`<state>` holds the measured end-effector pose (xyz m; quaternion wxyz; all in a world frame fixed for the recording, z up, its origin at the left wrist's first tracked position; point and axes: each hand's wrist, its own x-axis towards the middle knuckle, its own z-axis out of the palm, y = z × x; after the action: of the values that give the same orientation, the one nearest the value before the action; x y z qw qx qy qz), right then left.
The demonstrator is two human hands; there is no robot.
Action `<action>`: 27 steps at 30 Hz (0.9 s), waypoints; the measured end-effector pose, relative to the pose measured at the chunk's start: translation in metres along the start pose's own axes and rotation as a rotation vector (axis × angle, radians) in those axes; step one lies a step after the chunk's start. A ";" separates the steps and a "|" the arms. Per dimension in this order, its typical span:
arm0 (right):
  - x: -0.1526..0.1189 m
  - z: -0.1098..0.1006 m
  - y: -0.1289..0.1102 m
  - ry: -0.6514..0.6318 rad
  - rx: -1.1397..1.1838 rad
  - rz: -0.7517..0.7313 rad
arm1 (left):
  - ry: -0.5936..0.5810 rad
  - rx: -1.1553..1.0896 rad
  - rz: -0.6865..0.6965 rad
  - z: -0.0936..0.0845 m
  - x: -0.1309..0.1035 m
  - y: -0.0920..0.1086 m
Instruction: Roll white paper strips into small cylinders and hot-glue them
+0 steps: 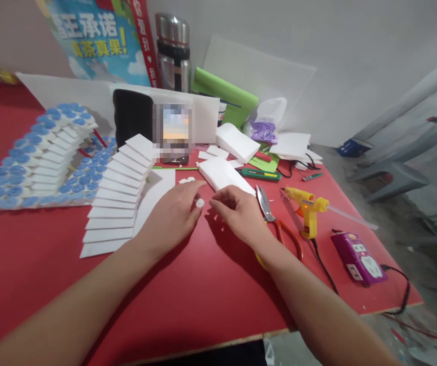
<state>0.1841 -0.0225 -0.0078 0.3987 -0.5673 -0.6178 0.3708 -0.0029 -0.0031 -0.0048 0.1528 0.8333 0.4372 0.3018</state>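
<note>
With the clock centred on the gap between your hands, the blue-topped model [7, 183] stood at ten o'clock on the red tabletop [203, 295], and the fanned white step panels [114, 203] spread at nine. Your left forearm came in from eight o'clock. Your left hand [173, 208] was back-up, its forefinger stretched toward three o'clock and its thumb closed against the fingers on a small white piece [199, 203], which sat at the thumb tip, in the middle of the dial. Your right hand [243, 211] faced it, just apart, wrist bent, fingers curled toward nine; whether its thumb and forefinger met, I could not tell. That forearm reached in from between four and five. Beside it, the orange-handled scissors [266, 204] lay near three, then the yellow hot-glue gun [310, 221] at three and the purple socket box [350, 254] nearer four.
</note>
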 end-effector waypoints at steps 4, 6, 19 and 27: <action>0.004 0.002 0.000 -0.086 0.239 0.177 | 0.021 -0.044 0.039 -0.002 -0.001 0.001; 0.005 0.003 0.000 -0.143 0.384 0.241 | 0.034 -0.040 0.079 -0.002 -0.002 0.003; 0.006 -0.002 -0.013 -0.202 0.781 0.444 | 0.163 -0.215 0.114 0.003 -0.004 0.007; 0.005 0.003 -0.011 -0.166 0.842 0.362 | 0.178 -0.489 -0.045 0.005 -0.006 0.011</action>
<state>0.1763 -0.0184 0.0013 0.4724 -0.4231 -0.3346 0.6971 0.0047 -0.0144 -0.0050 0.3172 0.7318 0.3816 0.4672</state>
